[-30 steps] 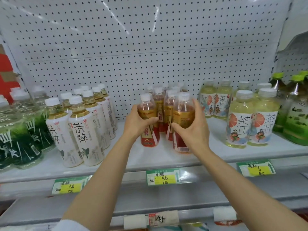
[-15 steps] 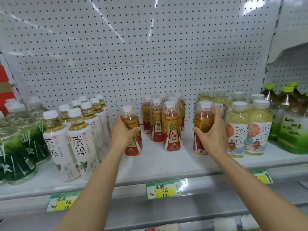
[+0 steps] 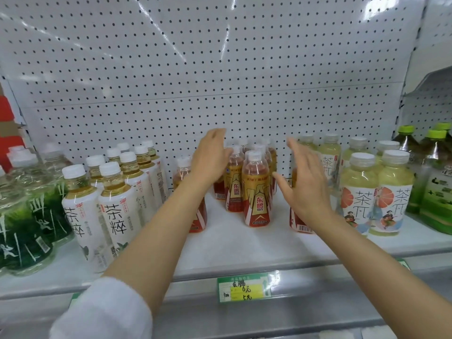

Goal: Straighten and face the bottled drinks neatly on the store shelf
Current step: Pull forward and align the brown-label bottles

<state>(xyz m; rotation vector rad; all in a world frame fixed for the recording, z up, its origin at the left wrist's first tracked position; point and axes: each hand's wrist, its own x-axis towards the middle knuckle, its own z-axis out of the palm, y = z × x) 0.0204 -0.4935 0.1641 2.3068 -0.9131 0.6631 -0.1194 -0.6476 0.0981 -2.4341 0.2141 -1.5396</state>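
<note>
Both hands empty, fingers spread: left hand (image 3: 212,155) and right hand (image 3: 304,178) flank the upright red-gold energy drink bottles (image 3: 255,189) mid-shelf (image 3: 244,250), cluster between palms, left hand nearer the far bottles, likely reaching back.

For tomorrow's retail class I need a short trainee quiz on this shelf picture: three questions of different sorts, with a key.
1. True or false: the left hand grips a bottle.
2. Which bottles stand between the hands? A green-capped B red-and-gold C white-labelled
3. Fill in: the price tag hangs on the shelf's front ____.

Key
1. False; both it and the right hand are open.
2. B, the red-and-gold bottles.
3. Edge of the shelf.
</note>
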